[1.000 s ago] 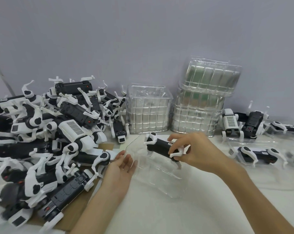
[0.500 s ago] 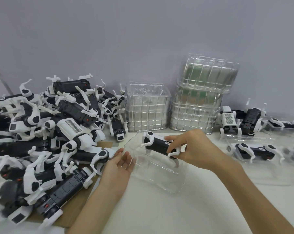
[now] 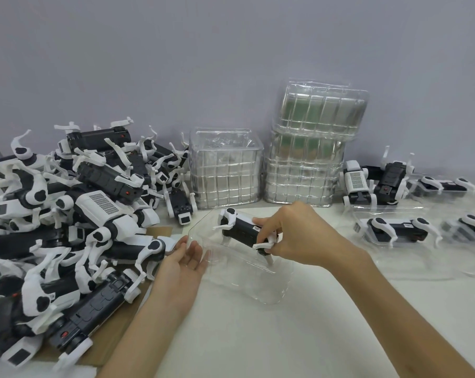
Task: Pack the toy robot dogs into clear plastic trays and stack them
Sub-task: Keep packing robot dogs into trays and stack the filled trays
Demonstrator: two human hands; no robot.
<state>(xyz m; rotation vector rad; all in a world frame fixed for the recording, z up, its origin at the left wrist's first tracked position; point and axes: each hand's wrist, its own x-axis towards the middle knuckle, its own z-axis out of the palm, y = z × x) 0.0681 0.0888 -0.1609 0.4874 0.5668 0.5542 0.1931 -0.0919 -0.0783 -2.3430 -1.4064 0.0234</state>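
Observation:
My right hand (image 3: 299,236) grips a black-and-white toy robot dog (image 3: 239,227) by its rear end, holding it tilted just above a clear plastic tray (image 3: 258,285) on the white table. My left hand (image 3: 182,266) rests palm-up at the tray's left edge, its fingertips touching the clear rim, fingers relaxed. A large heap of loose robot dogs (image 3: 67,227) fills the left side. Packed dogs in clear trays (image 3: 394,230) lie on the right.
Stacks of empty clear trays (image 3: 225,170) and a taller stack (image 3: 312,143) stand against the grey wall. Two loose dogs (image 3: 372,184) stand at the back right. A brown cardboard sheet (image 3: 116,331) lies under the heap.
My right hand has carried the dog slightly left and lower toward the tray. My left hand has stayed at the tray's left edge.

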